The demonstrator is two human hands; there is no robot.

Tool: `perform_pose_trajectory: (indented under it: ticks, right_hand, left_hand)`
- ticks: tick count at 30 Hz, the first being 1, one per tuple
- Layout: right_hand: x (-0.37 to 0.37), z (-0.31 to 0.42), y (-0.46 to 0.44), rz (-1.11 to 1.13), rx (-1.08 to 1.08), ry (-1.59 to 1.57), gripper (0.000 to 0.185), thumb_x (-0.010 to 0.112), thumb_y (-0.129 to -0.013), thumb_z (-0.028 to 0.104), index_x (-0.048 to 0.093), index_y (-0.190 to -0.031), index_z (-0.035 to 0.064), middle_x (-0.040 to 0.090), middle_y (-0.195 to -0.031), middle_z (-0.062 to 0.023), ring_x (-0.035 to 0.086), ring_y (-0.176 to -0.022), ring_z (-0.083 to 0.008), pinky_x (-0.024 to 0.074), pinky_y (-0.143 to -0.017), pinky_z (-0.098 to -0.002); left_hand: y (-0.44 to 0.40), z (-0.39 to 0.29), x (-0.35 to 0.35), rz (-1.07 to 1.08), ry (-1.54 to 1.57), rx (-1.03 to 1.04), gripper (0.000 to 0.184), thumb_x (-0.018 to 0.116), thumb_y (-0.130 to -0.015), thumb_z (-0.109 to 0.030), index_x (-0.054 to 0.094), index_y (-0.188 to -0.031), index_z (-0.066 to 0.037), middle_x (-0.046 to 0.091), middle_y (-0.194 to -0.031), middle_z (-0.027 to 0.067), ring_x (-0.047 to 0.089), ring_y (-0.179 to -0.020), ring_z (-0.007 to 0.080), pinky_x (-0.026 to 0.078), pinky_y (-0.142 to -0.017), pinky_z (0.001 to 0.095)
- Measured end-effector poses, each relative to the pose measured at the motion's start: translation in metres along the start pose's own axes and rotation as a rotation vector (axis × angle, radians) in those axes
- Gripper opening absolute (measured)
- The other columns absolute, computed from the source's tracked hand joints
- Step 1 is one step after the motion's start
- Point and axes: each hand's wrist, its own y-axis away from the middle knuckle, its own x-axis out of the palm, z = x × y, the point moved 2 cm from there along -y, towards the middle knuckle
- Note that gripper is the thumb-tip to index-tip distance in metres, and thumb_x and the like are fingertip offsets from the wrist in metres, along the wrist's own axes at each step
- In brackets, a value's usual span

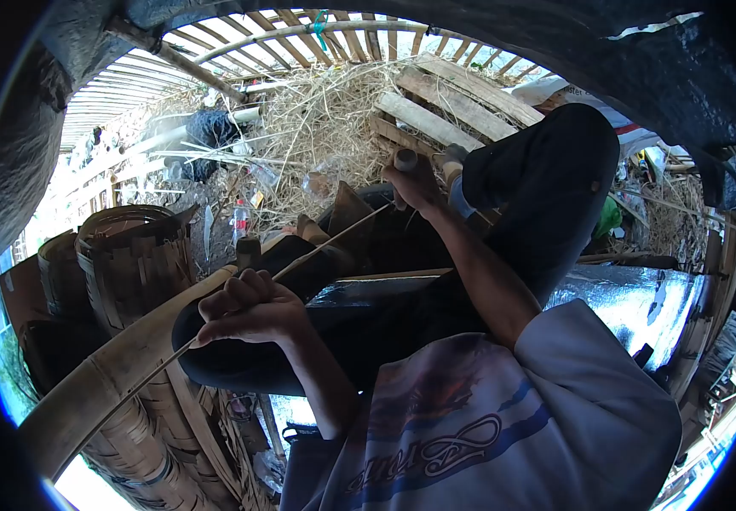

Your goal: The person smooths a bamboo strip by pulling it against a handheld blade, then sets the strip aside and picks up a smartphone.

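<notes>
A long thin bamboo strip (pixel 334 240) runs slantwise across my lap, from the lower left up to my right hand. My left hand (pixel 253 311) is closed round the strip above my bent knee. Farther forward, my right hand (pixel 416 185) grips a tool with a round handle (pixel 405 159), its butt end pointing up. The strip's far end meets this fist; the tool's working part is hidden in shadow. Beside my left hand lies a thick bamboo pole (pixel 117 370), which extends to the lower left.
Rolled woven bamboo (pixel 134 264) stands at the left. Ahead lie dry straw (pixel 321 119), wooden planks (pixel 449 106), a black plastic bag (pixel 210 128) and a plastic bottle (pixel 240 220). A silver foil sheet (pixel 628 302) is at my right. A slatted fence (pixel 351 38) borders the far side.
</notes>
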Motion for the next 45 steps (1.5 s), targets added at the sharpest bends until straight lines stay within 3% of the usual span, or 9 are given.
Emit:
perform_pose_trajectory:
  ticks: [6, 8, 18, 23, 32, 39, 41, 43, 45]
  right_hand:
    - [-0.002, -0.004, 0.005, -0.147, -0.193, -0.161, 0.012, 0.061, -0.073, 0.010, 0.054, -0.065, 0.0042, 0.056, -0.058, -0.0009, 0.053, -0.054, -0.0073, 0.0419, -0.050, -0.0275]
    - [-0.005, -0.013, -0.004, -0.111, 0.029, -0.253, 0.011, 0.061, -0.073, 0.008, 0.053, -0.065, 0.0044, 0.055, -0.057, -0.0008, 0.053, -0.053, -0.0076, 0.0423, -0.050, -0.0262]
    - [0.003, 0.001, 0.011, -0.154, -0.095, -0.347, 0.010, 0.060, -0.072, 0.008, 0.053, -0.065, 0.0056, 0.055, -0.059, -0.0001, 0.052, -0.054, -0.0073, 0.0423, -0.051, -0.0259]
    - [0.008, 0.011, 0.021, 0.077, -0.215, -0.103, 0.009, 0.058, -0.075, 0.003, 0.052, -0.068, 0.0068, 0.053, -0.059, 0.0014, 0.053, -0.056, -0.0060, 0.0407, -0.049, -0.0235]
    - [0.007, 0.027, 0.023, -0.005, -0.260, -0.147, 0.016, 0.066, -0.067, 0.014, 0.054, -0.069, 0.0033, 0.056, -0.059, -0.0064, 0.056, -0.058, -0.0135, 0.0444, -0.055, -0.0319]
    - [0.015, 0.014, 0.019, 0.042, -0.266, -0.036, 0.014, 0.066, -0.066, 0.010, 0.053, -0.068, 0.0050, 0.056, -0.062, -0.0024, 0.055, -0.061, -0.0097, 0.0440, -0.058, -0.0280]
    - [0.014, 0.013, 0.017, 0.048, -0.240, -0.048, 0.013, 0.065, -0.067, 0.009, 0.053, -0.069, 0.0053, 0.056, -0.063, -0.0021, 0.055, -0.062, -0.0092, 0.0440, -0.058, -0.0278]
    - [0.016, 0.012, 0.019, 0.050, -0.200, -0.062, 0.012, 0.065, -0.068, 0.008, 0.053, -0.069, 0.0055, 0.056, -0.063, -0.0018, 0.055, -0.062, -0.0088, 0.0440, -0.058, -0.0275]
    - [0.014, 0.012, 0.018, 0.035, -0.230, -0.094, 0.011, 0.063, -0.069, 0.006, 0.052, -0.070, 0.0061, 0.056, -0.064, -0.0007, 0.053, -0.063, -0.0080, 0.0439, -0.059, -0.0270]
  left_hand:
    - [0.002, 0.001, 0.007, 0.016, -0.126, 0.054, 0.055, 0.021, -0.083, -0.068, 0.021, -0.066, -0.016, 0.012, -0.047, -0.0061, 0.009, -0.042, 0.0039, 0.007, -0.036, 0.0202]
    - [0.001, -0.002, 0.004, -0.078, -0.145, 0.029, 0.055, 0.020, -0.084, -0.067, 0.020, -0.065, -0.016, 0.012, -0.047, -0.0061, 0.009, -0.042, 0.0039, 0.007, -0.037, 0.0203]
    - [0.004, 0.000, -0.001, -0.082, -0.238, 0.089, 0.054, 0.021, -0.085, -0.067, 0.021, -0.066, -0.016, 0.011, -0.048, -0.0063, 0.009, -0.042, 0.0034, 0.010, -0.036, 0.0187]
    - [0.005, -0.002, 0.005, -0.070, -0.079, 0.017, 0.054, 0.021, -0.085, -0.066, 0.022, -0.066, -0.016, 0.011, -0.050, -0.0065, 0.009, -0.043, 0.0036, 0.008, -0.036, 0.0195]
    - [0.008, -0.003, 0.010, -0.108, -0.230, 0.053, 0.055, 0.014, -0.086, -0.065, 0.021, -0.064, -0.016, 0.012, -0.053, -0.0062, 0.010, -0.046, 0.0051, 0.010, -0.040, 0.0193]
    - [0.009, -0.002, 0.009, -0.110, -0.196, 0.001, 0.054, 0.013, -0.087, -0.063, 0.025, -0.067, -0.015, 0.015, -0.053, -0.0059, 0.013, -0.047, 0.0040, 0.013, -0.041, 0.0181]
    - [0.002, 0.007, -0.010, -0.155, -0.431, 0.204, 0.053, 0.016, -0.087, -0.063, 0.026, -0.069, -0.014, 0.016, -0.054, -0.0062, 0.013, -0.047, 0.0033, 0.014, -0.040, 0.0171]
    - [0.007, 0.006, -0.004, -0.005, -0.045, 0.025, 0.051, 0.020, -0.089, -0.061, 0.026, -0.069, -0.014, 0.016, -0.054, -0.0062, 0.015, -0.047, 0.0028, 0.014, -0.039, 0.0172]
    - [0.018, 0.012, 0.004, -0.056, -0.079, -0.025, 0.051, 0.022, -0.091, -0.059, 0.025, -0.068, -0.014, 0.016, -0.052, -0.0059, 0.015, -0.045, 0.0028, 0.012, -0.038, 0.0186]
